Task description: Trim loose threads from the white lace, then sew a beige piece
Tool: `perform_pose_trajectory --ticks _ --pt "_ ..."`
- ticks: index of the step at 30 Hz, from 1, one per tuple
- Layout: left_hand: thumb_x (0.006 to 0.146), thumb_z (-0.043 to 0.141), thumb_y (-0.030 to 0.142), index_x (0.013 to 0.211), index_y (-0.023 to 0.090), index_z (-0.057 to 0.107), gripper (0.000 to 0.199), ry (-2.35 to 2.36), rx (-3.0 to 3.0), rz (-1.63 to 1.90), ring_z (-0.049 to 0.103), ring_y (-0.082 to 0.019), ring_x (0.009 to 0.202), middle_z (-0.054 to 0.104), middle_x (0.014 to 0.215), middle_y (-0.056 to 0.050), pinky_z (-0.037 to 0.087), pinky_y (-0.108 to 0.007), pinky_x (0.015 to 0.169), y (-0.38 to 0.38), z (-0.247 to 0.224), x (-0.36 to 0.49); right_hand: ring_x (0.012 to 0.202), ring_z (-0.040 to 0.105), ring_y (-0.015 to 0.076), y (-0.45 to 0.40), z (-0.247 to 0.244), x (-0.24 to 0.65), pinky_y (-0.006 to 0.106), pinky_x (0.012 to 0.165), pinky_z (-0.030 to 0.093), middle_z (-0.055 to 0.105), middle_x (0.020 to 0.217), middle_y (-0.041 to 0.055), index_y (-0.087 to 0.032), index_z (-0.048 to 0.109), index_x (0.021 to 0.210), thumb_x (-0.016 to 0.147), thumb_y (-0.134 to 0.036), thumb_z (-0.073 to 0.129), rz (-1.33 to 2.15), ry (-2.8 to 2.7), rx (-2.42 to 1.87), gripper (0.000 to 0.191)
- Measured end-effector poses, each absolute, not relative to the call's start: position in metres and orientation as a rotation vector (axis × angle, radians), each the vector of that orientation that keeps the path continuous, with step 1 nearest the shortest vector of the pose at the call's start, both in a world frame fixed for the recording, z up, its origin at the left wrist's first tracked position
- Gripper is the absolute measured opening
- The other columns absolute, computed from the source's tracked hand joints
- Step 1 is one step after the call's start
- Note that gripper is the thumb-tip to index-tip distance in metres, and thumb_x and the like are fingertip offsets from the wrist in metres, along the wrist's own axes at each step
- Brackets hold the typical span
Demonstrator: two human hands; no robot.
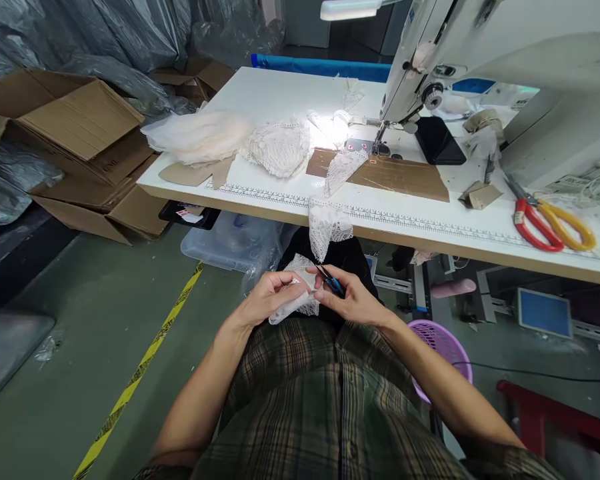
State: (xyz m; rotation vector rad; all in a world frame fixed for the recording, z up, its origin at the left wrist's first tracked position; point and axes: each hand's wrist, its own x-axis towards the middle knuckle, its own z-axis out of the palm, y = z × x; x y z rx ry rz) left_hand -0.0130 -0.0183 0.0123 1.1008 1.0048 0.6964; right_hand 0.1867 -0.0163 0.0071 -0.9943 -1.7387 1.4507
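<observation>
Over my lap, my left hand (275, 297) pinches a piece of white lace (295, 308). My right hand (345, 293) is beside it, with small blue-and-black thread snips (334, 283) in its grip and its fingertips at the lace edge. The snips' dark tips point up and to the left. Just above my hands, a joined strip of lace (327, 223) hangs over the table's front edge and runs back toward the sewing machine's needle area (377, 143). Exactly where my fingertips meet the cloth is too small to make out.
On the white table (260, 90) lie a lace pile (280, 147), sheer fabric (200, 133), brown card (405, 179), a black phone (439, 140) and red-and-yellow scissors (555, 223). Cardboard boxes (85, 127) stand left; a purple basket (443, 347) is below right.
</observation>
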Motion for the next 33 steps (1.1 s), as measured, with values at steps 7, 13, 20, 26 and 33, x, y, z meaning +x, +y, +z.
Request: perform_pose_trajectory --ticks 7,13,20,26,33 --pt "0.075 0.071 0.044 0.08 0.012 0.067 0.033 0.945 1.182 0.627 0.04 -0.007 0.054 0.051 0.062 0.001 0.029 -0.019 0.048 -0.019 0.01 -0.012 0.068 0.049 0.0124 -0.014 0.011 0.177 0.026 0.065 0.042 0.055 0.07 -0.0004 -0.016 0.063 0.076 0.076 -0.052 0.069 1.576 -1.502 -0.91 0.036" --pt "0.07 0.075 0.043 0.08 0.011 0.067 0.035 0.928 1.182 0.639 0.044 -0.008 0.056 0.055 0.066 -0.001 0.033 -0.02 0.049 -0.02 0.015 -0.009 0.054 0.038 0.0078 -0.018 0.004 0.176 0.022 0.05 0.033 0.048 0.061 -0.0043 -0.016 0.06 0.074 0.07 -0.055 0.073 1.722 -1.366 -0.943 0.041" --pt "0.073 0.071 0.042 0.069 0.012 0.065 0.031 1.003 1.194 0.675 0.036 -0.006 0.048 0.048 0.055 0.003 0.025 -0.019 0.044 -0.022 0.013 -0.006 0.054 0.037 0.0085 -0.022 0.002 0.176 0.022 0.051 0.033 0.046 0.061 -0.0039 -0.016 0.058 0.076 0.075 -0.06 0.066 1.559 -1.435 -1.053 0.044" --pt "0.072 0.07 0.042 0.072 0.012 0.067 0.03 1.065 1.18 0.681 0.042 -0.009 0.051 0.054 0.058 0.001 0.031 -0.02 0.048 -0.021 0.009 -0.009 0.063 0.045 0.0123 -0.034 -0.008 0.188 0.026 0.059 0.038 0.054 0.074 0.002 -0.015 0.062 0.088 0.096 -0.058 0.026 1.35 -1.707 -1.181 0.057" --pt "0.072 0.069 0.036 0.068 0.012 0.066 0.025 1.046 1.186 0.694 0.04 -0.008 0.051 0.054 0.058 0.001 0.028 -0.019 0.046 -0.023 0.016 -0.009 0.063 0.045 0.0127 -0.035 -0.007 0.178 0.026 0.061 0.034 0.051 0.069 0.0 -0.019 0.053 0.072 0.098 -0.049 0.03 1.158 -1.959 -1.153 0.046"
